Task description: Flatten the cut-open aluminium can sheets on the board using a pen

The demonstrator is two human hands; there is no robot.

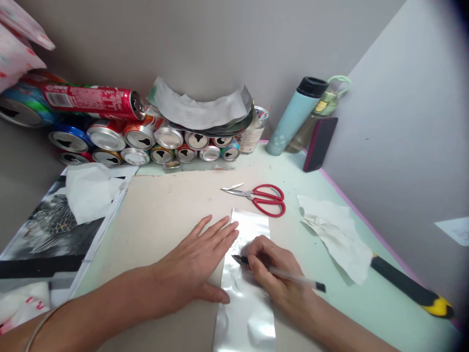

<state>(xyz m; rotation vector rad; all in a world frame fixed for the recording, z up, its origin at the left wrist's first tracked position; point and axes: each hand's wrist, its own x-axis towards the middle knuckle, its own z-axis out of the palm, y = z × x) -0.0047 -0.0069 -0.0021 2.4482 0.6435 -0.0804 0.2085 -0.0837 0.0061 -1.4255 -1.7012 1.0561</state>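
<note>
A strip of shiny silver sheet metal (244, 318) lies lengthwise in front of me on a beige board (168, 205). My left hand (205, 259) is flat with fingers spread, its fingertips and thumb resting along the strip's left edge. In my right hand (274, 269) a pen (298, 278) with a clear barrel and black end is pinched, its dark tip at the strip's surface near the middle. Faint dents show in the metal around the tip. Just beyond the strip lie red-handled scissors (269, 199), blades partly apart, pointing left.
Stacked drink cans (135, 139) line the back wall, with curved metal sheets (205, 110) on top. A blue tumbler (295, 117) and a phone (319, 144) stand at back right. Crumpled tissue (337, 234) and a black-yellow handle (410, 283) lie right; a printed picture (54, 225) lies left.
</note>
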